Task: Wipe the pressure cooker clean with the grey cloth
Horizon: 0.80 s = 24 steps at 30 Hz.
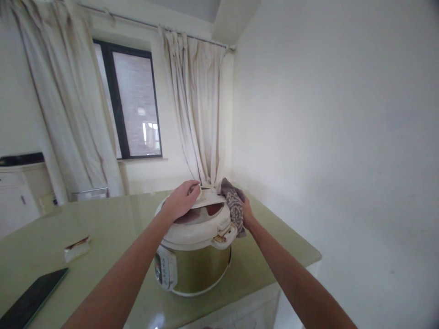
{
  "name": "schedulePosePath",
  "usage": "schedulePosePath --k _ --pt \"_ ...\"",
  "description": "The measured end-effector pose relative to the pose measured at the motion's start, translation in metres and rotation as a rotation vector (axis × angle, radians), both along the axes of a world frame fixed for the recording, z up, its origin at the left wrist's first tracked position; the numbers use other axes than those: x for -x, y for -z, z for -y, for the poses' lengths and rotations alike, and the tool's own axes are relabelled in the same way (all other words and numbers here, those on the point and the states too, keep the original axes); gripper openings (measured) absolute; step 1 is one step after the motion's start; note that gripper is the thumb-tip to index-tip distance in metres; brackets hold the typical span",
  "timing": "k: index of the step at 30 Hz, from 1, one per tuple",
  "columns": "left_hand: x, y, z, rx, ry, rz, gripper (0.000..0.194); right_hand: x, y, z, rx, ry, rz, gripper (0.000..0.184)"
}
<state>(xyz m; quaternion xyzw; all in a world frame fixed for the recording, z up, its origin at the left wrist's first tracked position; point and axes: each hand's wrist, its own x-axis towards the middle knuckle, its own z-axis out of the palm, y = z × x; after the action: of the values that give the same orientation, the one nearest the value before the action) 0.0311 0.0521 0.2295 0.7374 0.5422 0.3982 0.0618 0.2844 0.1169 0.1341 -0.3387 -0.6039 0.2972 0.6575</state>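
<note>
A gold and white rice cooker (pixel 195 260) stands on a pale green table (pixel 113 224), its white lid (pixel 199 228) closed. My left hand (pixel 181 198) rests on top of the lid, fingers curled over the handle. My right hand (pixel 245 212) is at the lid's right edge, closed on a grey patterned cloth (pixel 233 201) that is pressed against the lid.
A dark flat tablet (pixel 32 299) lies at the table's near left corner. A small white packet (pixel 77 248) sits left of the cooker. Behind are a window (pixel 133 105) with cream curtains (pixel 195 105), a white wall on the right and a white cabinet (pixel 17 192) far left.
</note>
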Motion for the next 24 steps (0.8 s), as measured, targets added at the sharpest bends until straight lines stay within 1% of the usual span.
schedulePosePath --k 3,5,6,7,8,9,10,11,13,14,15,16,17,18,19,21,23,24 --pt "0.000 0.000 0.000 -0.016 0.009 0.014 0.049 -0.007 0.054 0.038 -0.056 0.057 -0.057 0.041" --pt "0.001 0.000 0.000 -0.024 0.016 0.016 0.048 -0.008 0.088 0.065 -0.137 0.164 -0.024 0.042" --pt "0.001 0.000 0.001 -0.023 0.020 0.015 0.048 -0.009 0.100 0.078 -0.167 0.213 -0.015 0.043" --pt "0.001 0.000 0.002 -0.019 0.023 0.015 0.048 -0.009 0.106 0.088 -0.192 0.257 -0.010 0.043" --pt "0.001 0.000 0.002 -0.014 0.025 0.016 0.049 -0.009 0.106 0.097 -0.210 0.298 -0.013 0.042" --pt "0.001 0.000 0.003 -0.009 0.026 0.017 0.049 -0.011 0.099 0.103 -0.228 0.339 -0.020 0.041" --pt "0.001 0.000 0.004 -0.005 0.027 0.019 0.050 -0.012 0.085 0.106 -0.252 0.388 -0.028 0.039" --pt "0.001 -0.001 0.005 -0.003 0.027 0.022 0.050 -0.014 0.067 0.107 -0.279 0.437 -0.022 0.037" --pt "0.000 -0.003 0.008 0.001 0.033 0.030 0.051 -0.017 0.018 0.103 -0.384 0.546 0.061 0.033" --pt "0.000 -0.004 0.010 0.003 0.040 0.037 0.051 -0.015 -0.008 0.098 -0.438 0.542 0.201 0.031" --pt "-0.001 -0.005 0.011 0.005 0.050 0.045 0.052 -0.012 -0.034 0.093 -0.485 0.469 0.434 0.031" --pt "-0.001 -0.006 0.012 0.006 0.063 0.054 0.053 -0.006 -0.057 0.087 -0.519 0.360 0.668 0.031" --pt "-0.002 -0.007 0.013 0.007 0.077 0.062 0.054 0.002 -0.078 0.081 -0.529 0.248 0.841 0.031" --pt "-0.002 -0.007 0.012 0.004 0.089 0.068 0.054 0.013 -0.095 0.073 -0.525 0.166 0.970 0.031" --pt "-0.002 -0.007 0.012 0.001 0.097 0.070 0.053 0.024 -0.109 0.065 -0.511 0.116 1.063 0.030" --pt "-0.001 -0.004 0.009 0.004 0.086 0.065 0.051 0.048 -0.128 0.044 -0.442 0.110 1.153 0.027" --pt "0.002 0.000 0.005 0.026 0.049 0.053 0.053 0.068 -0.137 0.016 -0.325 0.134 1.194 0.026" --pt "0.003 0.002 0.004 0.040 0.030 0.050 0.056 0.076 -0.139 0.001 -0.256 0.108 1.204 0.026"
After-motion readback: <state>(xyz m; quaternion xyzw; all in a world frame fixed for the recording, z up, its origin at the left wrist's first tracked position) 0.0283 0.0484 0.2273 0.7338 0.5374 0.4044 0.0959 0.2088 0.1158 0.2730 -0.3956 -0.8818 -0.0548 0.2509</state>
